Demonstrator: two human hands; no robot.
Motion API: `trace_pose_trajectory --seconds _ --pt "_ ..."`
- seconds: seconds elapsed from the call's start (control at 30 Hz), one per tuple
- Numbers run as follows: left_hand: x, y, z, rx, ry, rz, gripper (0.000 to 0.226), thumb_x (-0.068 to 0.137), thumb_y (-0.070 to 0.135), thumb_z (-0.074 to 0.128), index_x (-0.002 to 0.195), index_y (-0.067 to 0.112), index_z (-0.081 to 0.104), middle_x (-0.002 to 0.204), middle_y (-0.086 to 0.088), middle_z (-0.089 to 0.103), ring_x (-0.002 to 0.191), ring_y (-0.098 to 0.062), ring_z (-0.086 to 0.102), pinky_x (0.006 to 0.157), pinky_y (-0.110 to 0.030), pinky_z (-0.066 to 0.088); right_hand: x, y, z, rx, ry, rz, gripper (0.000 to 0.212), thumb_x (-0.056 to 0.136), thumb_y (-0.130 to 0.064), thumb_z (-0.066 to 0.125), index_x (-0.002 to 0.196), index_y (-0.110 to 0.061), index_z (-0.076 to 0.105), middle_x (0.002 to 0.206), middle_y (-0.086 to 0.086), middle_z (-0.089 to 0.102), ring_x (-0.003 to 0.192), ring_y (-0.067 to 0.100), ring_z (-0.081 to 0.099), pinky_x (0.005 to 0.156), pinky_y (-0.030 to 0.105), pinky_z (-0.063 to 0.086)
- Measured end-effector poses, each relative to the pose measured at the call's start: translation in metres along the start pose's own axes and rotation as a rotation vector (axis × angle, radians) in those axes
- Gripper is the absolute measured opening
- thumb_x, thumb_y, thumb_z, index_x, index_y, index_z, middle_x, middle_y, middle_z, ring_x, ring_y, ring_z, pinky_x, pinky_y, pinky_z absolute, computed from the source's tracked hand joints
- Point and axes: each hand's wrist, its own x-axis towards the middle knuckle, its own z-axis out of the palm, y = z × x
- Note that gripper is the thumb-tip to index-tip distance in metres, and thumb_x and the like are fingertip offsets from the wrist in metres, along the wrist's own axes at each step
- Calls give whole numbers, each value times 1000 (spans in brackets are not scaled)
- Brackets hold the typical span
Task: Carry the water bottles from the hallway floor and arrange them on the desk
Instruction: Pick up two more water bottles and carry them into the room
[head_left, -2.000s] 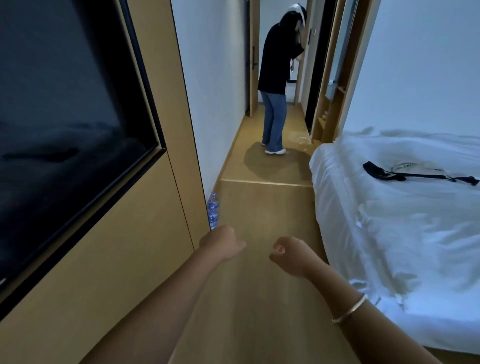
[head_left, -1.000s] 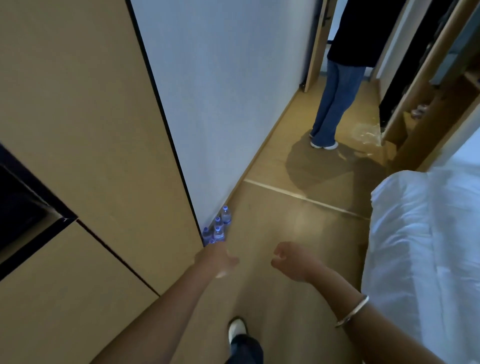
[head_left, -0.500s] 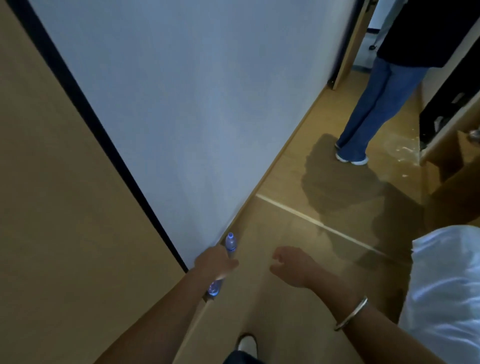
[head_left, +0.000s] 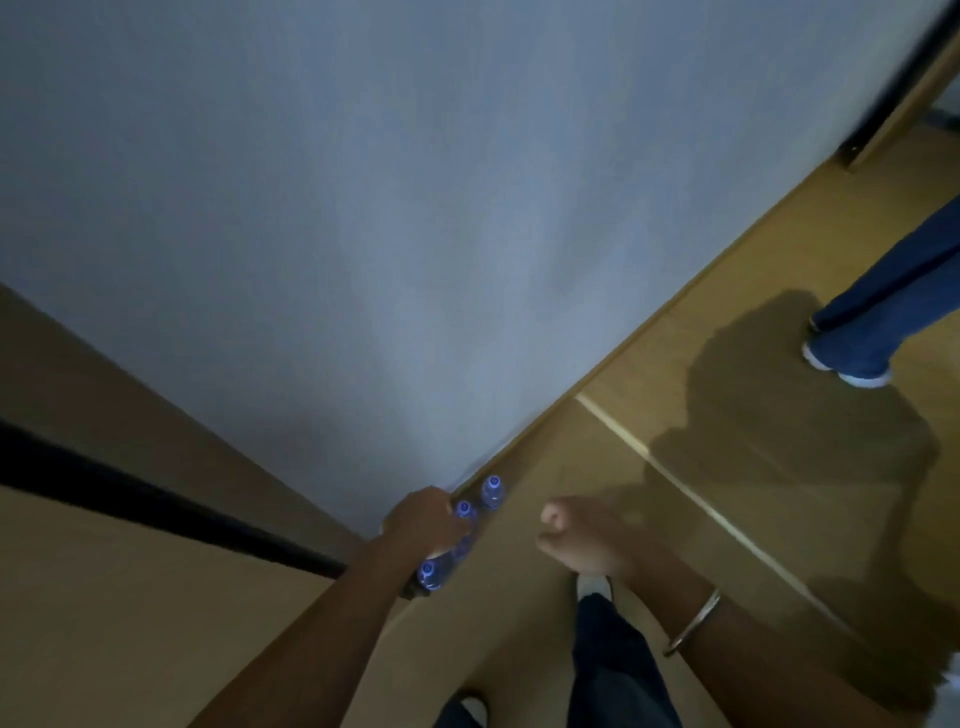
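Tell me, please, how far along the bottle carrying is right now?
Nothing looks done: three water bottles stand on the hallway floor by the wall. In hand: the left hand reaches over them; grip unclear. The right hand is empty. Carrying and arranging remain.

A plain pale grey-white wall (head_left: 363, 208) is seen above and beyond the grip, met at its foot by a tan wooden skirting strip (head_left: 649, 332). A light brown wooden panel (head_left: 130, 597) crossed by a black band (head_left: 156, 499) lies to the left. A tan wooden floor (head_left: 675, 519) with a pale seam (head_left: 675, 480) spreads to the right. Far to the right, a blue-jeaned leg (head_left: 893, 301) with a white shoe (head_left: 857, 376) is seen, a shadow (head_left: 769, 374) cast beside it.
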Motion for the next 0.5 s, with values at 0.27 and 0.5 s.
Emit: trace_pose_trajectory --seconds 0.27,0.5 --pt "64 38 42 -238 24 -261 39 79 36 61 106 9 63 114 -13 65 106 -29 61 88 -36 50 92 48 -47 -119 -204 -96 41 87 -38 51 124 -20 54 127 -2 56 114 14 53 85 22 38" --pt "122 23 103 -337 72 -434 41 74 35 67 107 15 55 115 -10 62 107 -28 58 83 -30 44 174 88 -25 -119 -303 -108 39 90 -32 53 125 -15 52 129 2 54 119 16 50 97 25 39"
